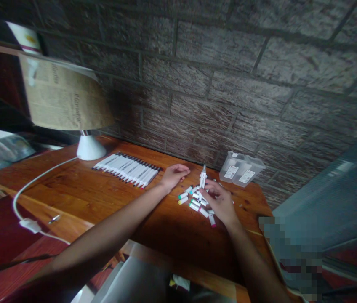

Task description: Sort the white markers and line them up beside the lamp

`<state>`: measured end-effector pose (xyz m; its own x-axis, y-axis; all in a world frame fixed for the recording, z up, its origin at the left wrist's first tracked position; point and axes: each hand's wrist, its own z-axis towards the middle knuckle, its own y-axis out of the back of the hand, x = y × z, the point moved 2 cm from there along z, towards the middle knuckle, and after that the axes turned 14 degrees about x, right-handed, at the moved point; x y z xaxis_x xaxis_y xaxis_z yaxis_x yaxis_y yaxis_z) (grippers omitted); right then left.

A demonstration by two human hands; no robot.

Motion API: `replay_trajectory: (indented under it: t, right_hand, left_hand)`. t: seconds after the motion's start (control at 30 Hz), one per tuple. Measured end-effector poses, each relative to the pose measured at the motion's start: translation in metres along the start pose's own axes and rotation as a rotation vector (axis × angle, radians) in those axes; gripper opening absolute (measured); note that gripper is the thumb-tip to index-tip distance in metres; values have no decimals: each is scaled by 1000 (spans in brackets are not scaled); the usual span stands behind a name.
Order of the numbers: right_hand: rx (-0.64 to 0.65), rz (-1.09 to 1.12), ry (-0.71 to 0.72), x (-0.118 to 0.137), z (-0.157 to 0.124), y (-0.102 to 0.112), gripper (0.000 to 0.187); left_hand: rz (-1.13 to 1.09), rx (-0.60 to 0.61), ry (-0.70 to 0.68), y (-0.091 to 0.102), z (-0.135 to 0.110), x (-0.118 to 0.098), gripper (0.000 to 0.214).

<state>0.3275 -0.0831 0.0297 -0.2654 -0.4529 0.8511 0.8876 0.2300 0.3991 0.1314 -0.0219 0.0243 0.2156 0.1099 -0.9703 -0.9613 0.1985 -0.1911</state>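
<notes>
Head view: two bare hands work over a brown wooden desk (102, 198) set against a stone-block wall (194, 88). The right hand (222, 201) grasps a white marker (203, 180) between thumb and fingers, near its lower part, so that it stands almost upright with a greyish end on top. It is held above a loose heap of short white pieces with coloured ends (194, 205), green, yellow and pink among them. The left hand (174, 176) is beside the heap, fingers loosely curled, with nothing showing in it; whether its fingertips pinch something small, I cannot tell. To its left lies a neat row of markers (126, 168), next to a lamp (91, 147). A clear plastic box (241, 170) rests near the wall on the right.

The marker looks light and stiff, with a smooth barrel that could roll or slip; mid-barrel seems the surest place to hold it.

The right fingers cover the marker's lower part and some of the heap, so whether those pieces are caps or whole pens is unclear. Its print is too small to read. The lower right is pixelated, and both forearms are cut off by the frame.
</notes>
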Motion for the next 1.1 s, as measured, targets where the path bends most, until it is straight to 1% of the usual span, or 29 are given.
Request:
replay_trajectory:
  t: [0.13,0.33,0.47,0.6,0.83,1.0,1.1]
  right_hand:
    - [-15,-13,-24,-2,1,1,37]
    - [-70,17,-53,-5,2,2,34]
    - [-83,8,-74,-9,3,4,35]
    - [-65,2,-73,-10,2,3,36]
    - [-43,-6,-71,-8,2,1,30]
    - [0,-5,-70,-6,1,2,30]
    - [12,-28,-57,-3,1,2,28]
  left_hand:
    - [-1,43,-8,-3,-1,-3,44]
    - [48,198,-99,-11,-7,-13,46]
    - [70,257,-89,-17,-12,-17,45]
    - [87,278,-88,-20,-14,-18,43]
    - [33,261,-88,-18,-13,-17,42]
    - [44,285,-70,-21,-15,-19,44]
    - [66,339,-49,-24,-17,-20,43]
